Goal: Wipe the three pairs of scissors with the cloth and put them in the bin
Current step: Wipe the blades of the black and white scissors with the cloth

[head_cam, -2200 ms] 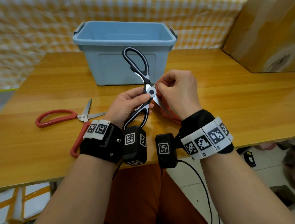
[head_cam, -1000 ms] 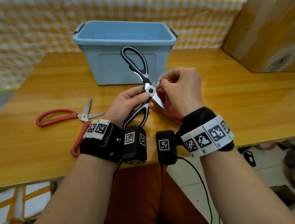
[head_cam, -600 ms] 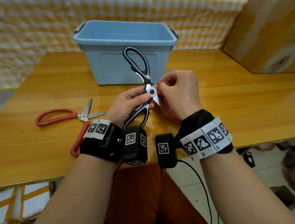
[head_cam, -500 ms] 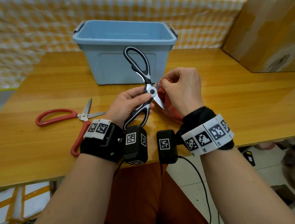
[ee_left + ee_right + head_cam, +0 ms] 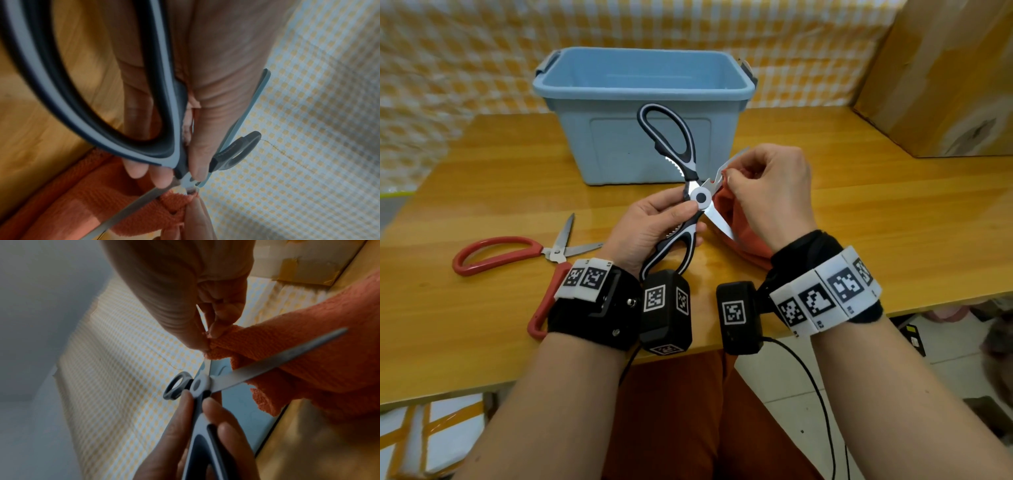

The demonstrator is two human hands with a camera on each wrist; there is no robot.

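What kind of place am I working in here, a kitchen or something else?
Probably not a kitchen: it looks like a makeshift recording workstation. A plain wooden table stands against a hung yellow checked cloth backdrop, with a large cardboard box at the right and a blue plastic bin set out for the task.

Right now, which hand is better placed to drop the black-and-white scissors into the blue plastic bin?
Left. The left hand already grips the black-and-white scissors; the right hand pinches the orange cloth.
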